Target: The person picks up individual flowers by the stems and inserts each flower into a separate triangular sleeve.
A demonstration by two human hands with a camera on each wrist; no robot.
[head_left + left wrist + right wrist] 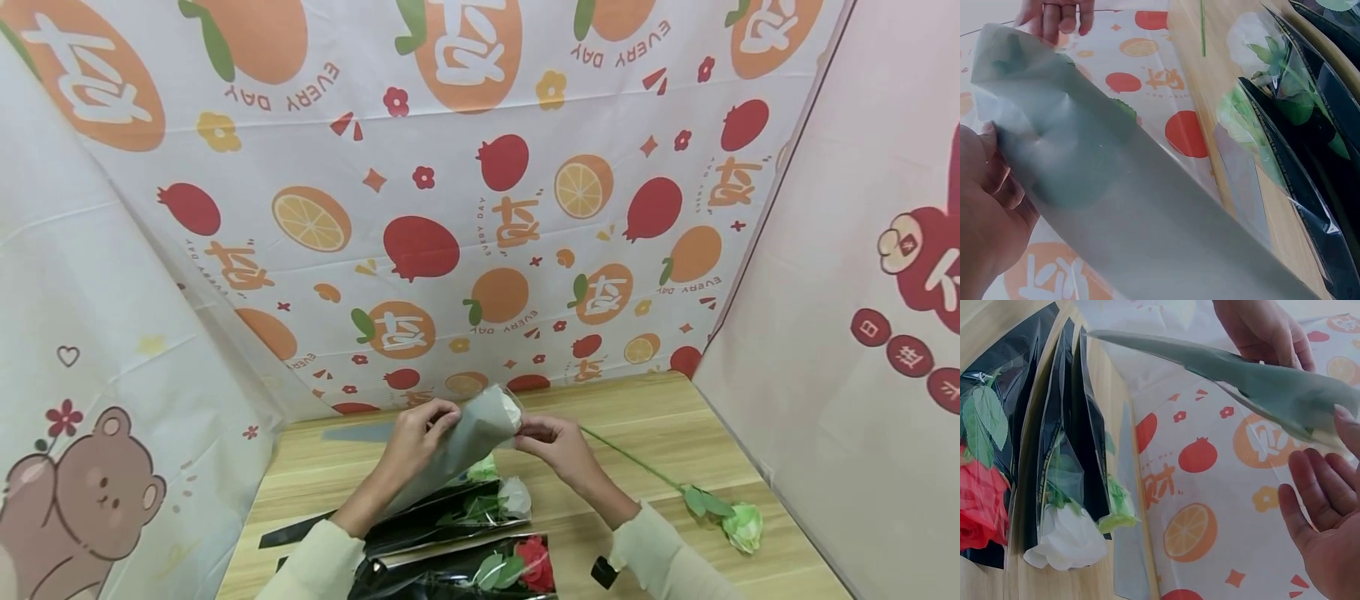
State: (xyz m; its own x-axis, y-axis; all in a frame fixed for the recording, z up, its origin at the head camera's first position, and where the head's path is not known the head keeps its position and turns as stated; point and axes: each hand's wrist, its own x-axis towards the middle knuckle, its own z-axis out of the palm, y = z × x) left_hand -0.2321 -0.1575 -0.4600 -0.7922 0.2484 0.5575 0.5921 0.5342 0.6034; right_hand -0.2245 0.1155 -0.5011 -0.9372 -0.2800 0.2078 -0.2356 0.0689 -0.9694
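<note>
A grey-green flower sleeve [468,433] with a clear front is held up above the table, tilted, with a white flower [511,412] at its wide end. My left hand [416,437] grips the sleeve's side edge, thumb and fingers near the wide end. At the opening, my right hand [558,446] pinches the rim, its thumb on the sleeve in the right wrist view and the other fingers [1316,481] spread below. The left wrist view shows the sleeve's grey back [1116,187] covering most of the flower.
Black sleeves hold a red rose [534,562], a white rose [514,497] and a pale green rose [1119,506] on the wooden table [600,533]. A loose green-white rose [742,527] lies at the right. Another grey sleeve [356,433] lies by the fruit-print back curtain [337,167].
</note>
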